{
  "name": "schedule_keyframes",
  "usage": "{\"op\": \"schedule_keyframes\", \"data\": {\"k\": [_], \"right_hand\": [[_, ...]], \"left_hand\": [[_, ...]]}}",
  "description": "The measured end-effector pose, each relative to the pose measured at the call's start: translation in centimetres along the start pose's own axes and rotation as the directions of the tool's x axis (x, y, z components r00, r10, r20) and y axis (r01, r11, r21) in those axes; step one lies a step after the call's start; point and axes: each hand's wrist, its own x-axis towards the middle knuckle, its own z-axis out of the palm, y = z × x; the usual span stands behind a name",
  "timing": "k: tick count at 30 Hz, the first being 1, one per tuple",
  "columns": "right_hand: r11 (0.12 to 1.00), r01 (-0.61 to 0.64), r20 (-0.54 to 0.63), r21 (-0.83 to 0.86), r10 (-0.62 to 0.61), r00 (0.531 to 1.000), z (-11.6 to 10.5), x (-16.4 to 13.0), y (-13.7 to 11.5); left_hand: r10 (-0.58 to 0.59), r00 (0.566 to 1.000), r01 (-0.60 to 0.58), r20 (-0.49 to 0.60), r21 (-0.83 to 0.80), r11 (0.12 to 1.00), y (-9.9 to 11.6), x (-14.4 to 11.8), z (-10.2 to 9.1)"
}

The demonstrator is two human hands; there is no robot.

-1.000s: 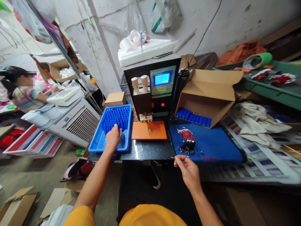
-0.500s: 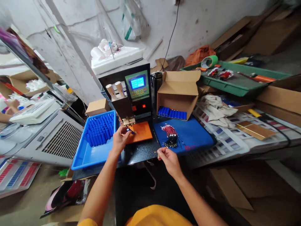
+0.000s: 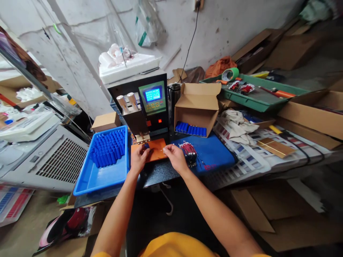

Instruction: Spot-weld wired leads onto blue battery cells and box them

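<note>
Left hand (image 3: pixel 138 159) pinching a blue cell (image 3: pixel 146 146) on the orange plate (image 3: pixel 155 149); right hand (image 3: pixel 175 157) closed, contents indiscernible.

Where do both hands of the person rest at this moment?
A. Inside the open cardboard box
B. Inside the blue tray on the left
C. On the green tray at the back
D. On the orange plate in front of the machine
D: the left hand, holding a small blue cell, and the right hand are both over the orange plate, just below the machine.
</note>
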Motion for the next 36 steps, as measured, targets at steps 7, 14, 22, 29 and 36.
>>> {"op": "schedule_keyframes", "data": {"k": [7,14,22,29,36], "right_hand": [[0.999,-0.035,0.029,0.04,0.034,0.999,3.8,4.3,1.3],[0.999,-0.013,0.086,-0.052,0.018,0.996,5.6,5.1,1.6],[0.989,0.004,0.102,-0.15,0.011,0.995,5.9,5.0,1.3],[0.983,0.005,0.082,-0.182,0.01,0.997,6.1,4.9,1.7],[0.978,0.004,0.07,-0.206,0.011,0.998,6.3,4.8,1.7]], "left_hand": [[-0.026,0.999,0.024,-0.022,-0.111,0.994,0.3,-0.1,0.4],[-0.029,0.999,0.027,-0.019,-0.111,0.993,-0.5,-0.2,0.6],[-0.005,1.0,0.002,-0.026,-0.105,0.994,-0.9,-0.3,0.6],[0.005,1.0,-0.007,-0.022,-0.094,0.996,-0.7,-0.4,0.5],[0.003,1.0,-0.005,-0.026,-0.072,0.997,-0.5,-0.4,0.4]]}}
